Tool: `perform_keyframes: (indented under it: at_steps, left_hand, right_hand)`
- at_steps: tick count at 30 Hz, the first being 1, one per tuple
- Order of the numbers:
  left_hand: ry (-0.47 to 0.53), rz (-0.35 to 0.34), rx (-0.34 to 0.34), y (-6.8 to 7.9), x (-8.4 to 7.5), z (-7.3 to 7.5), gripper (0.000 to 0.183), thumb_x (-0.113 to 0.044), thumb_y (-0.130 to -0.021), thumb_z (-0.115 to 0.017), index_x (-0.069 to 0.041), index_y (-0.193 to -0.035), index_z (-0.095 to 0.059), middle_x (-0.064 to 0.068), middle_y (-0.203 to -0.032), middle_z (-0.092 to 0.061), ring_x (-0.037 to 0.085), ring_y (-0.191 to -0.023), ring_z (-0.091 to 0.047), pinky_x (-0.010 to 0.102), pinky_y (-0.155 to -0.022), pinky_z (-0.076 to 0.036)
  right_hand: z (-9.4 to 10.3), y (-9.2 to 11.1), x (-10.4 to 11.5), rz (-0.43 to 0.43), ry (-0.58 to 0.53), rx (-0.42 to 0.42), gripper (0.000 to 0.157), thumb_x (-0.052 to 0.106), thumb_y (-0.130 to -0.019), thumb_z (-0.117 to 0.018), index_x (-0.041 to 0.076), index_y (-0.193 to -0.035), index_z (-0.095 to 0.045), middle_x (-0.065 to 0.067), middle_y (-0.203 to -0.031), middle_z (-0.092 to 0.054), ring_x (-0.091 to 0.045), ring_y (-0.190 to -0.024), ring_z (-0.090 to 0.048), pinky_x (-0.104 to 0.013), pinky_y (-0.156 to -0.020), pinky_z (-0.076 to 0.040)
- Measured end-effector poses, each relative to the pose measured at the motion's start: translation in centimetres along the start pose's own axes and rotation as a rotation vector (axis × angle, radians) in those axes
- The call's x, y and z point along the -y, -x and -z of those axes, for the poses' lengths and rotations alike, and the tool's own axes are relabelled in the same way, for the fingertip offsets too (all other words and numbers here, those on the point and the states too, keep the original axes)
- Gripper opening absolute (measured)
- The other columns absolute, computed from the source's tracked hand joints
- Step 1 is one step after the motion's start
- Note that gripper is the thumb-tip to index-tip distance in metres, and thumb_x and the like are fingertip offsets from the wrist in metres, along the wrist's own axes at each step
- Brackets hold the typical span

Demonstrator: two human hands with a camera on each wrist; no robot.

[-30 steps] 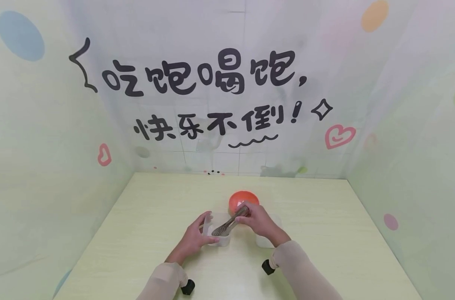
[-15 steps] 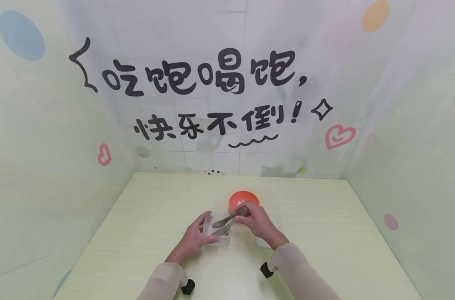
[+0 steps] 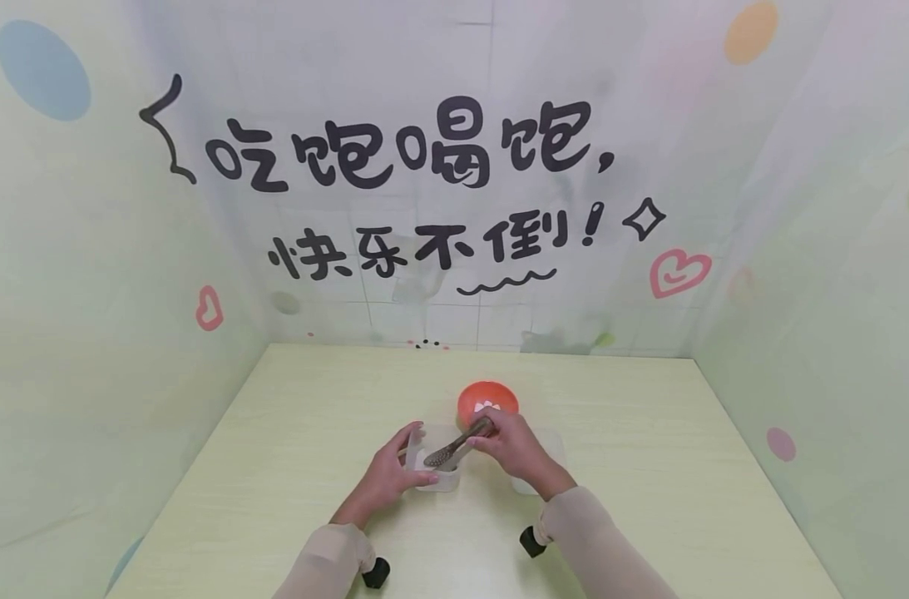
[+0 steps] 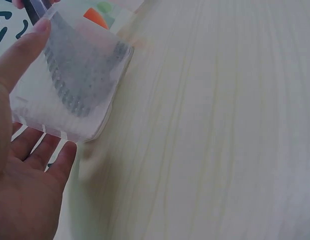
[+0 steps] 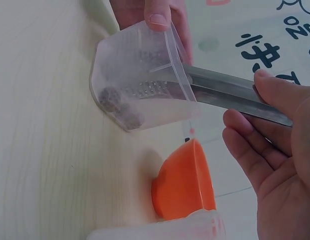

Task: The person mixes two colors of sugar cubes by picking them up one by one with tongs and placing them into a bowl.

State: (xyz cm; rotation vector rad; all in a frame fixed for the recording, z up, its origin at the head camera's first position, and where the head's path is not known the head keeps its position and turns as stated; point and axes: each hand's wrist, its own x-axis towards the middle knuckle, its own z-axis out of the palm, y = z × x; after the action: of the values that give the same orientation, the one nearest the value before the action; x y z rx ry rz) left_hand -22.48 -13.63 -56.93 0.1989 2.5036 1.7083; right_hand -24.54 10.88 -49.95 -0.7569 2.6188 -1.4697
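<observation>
My left hand [image 3: 385, 476] holds a clear plastic container [image 3: 441, 483], thumb over its near wall and fingers round the other side. Metal tongs [image 3: 460, 443] are gripped in my right hand [image 3: 520, 451], their perforated tips down inside the container. Through the wall, the right wrist view shows a few dark brown roundish pieces [image 5: 110, 100] at the container's bottom, near the tong tips. Whether the tongs pinch any piece, I cannot tell. In the left wrist view the perforated tong head [image 4: 79, 70] shows blurred through the plastic.
An orange bowl [image 3: 466, 398] with several white pieces [image 3: 487, 407] stands just beyond my right hand. Another clear container [image 3: 527, 485] sits partly hidden behind my right wrist. Printed walls enclose the pale wooden table [image 3: 334, 391] at the back and sides.
Half a second ago the tongs' arms were spread apart inside the container; now they are closer together. My right hand has shifted slightly, uncovering more white pieces in the bowl. The left hand stays put.
</observation>
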Motion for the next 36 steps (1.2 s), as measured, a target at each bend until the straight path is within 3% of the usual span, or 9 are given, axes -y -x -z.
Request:
perform_keyframes:
  at_steps: [7,25,36]
  left_hand:
    - [0.006,-0.007,0.009,0.03,0.02,0.01,0.098,-0.028,-0.069,-0.090,-0.016,-0.150,-0.036,0.013,-0.150,-0.039,0.037,-0.133,-0.041,0.049,-0.106,-0.039]
    - [0.020,-0.005,0.000,-0.08,0.06,-0.05,0.096,-0.018,-0.070,-0.089,-0.016,-0.150,-0.035,0.013,-0.150,-0.038,0.040,-0.131,-0.043,0.049,-0.104,-0.041]
    - [0.016,-0.003,0.000,0.13,-0.20,-0.05,0.096,-0.017,-0.071,-0.088,-0.013,-0.150,-0.035,0.016,-0.150,-0.037,0.042,-0.131,-0.042,0.050,-0.104,-0.041]
  right_hand:
    - [-0.14,-0.04,0.11,-0.002,0.039,-0.005,0.013,0.012,-0.085,-0.076,0.012,-0.095,-0.067,0.008,-0.081,-0.066,-0.012,-0.073,-0.058,-0.026,-0.063,-0.052]
    - [0.27,0.64,0.27,0.020,-0.034,-0.090,0.018,0.010,-0.086,-0.074,0.006,-0.102,-0.066,0.003,-0.085,-0.071,-0.013,-0.075,-0.063,-0.027,-0.063,-0.053]
    - [0.74,0.90,0.24,0.155,-0.033,-0.197,0.020,0.003,-0.083,-0.075,0.010,-0.098,-0.065,-0.001,-0.088,-0.073,-0.012,-0.078,-0.067,-0.029,-0.067,-0.054]
